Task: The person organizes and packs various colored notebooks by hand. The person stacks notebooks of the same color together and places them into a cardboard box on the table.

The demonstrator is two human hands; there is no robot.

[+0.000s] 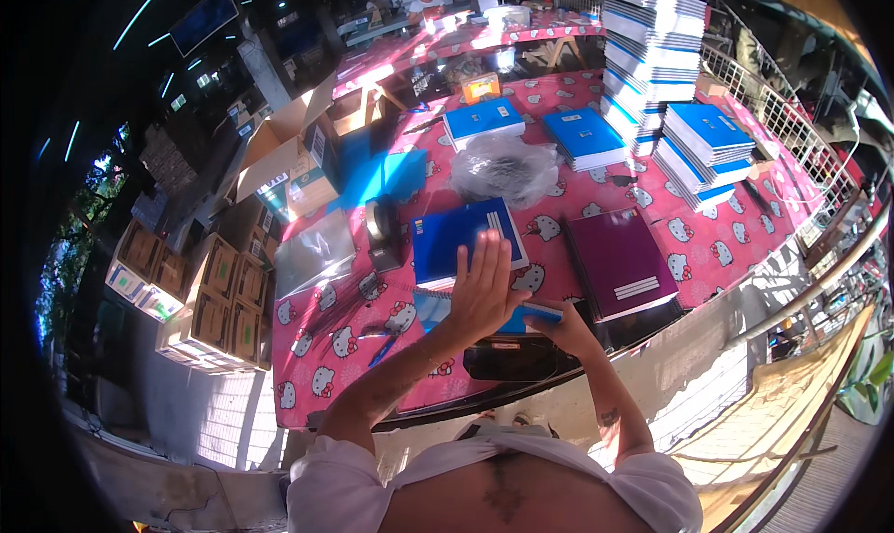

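Several boxy brown cardboard cartons (219, 300) sit off the left edge of the table (298, 370), whose pink cover shows printed cartoon cats. Smooth, glossy clear plastic (317, 254) lies by that left edge, and a slim blue pen (382, 350) rests nearer the front. Now the dark blue notebook (452, 244), flat and rectangular, pale pages along its side, and overlapping it in view comes the left hand (482, 286): open, fingers straight toward the far edge, contact impossible to tell. Below, at the near edge, it's the light-blue book (515, 325), partly hidden, long axis running left to right along that edge, its right end pinched by the right hand (559, 330), thumb and fingers close together! Rightward, a flat purple notebook (619, 258), long axis near to far, lies by the near edge.
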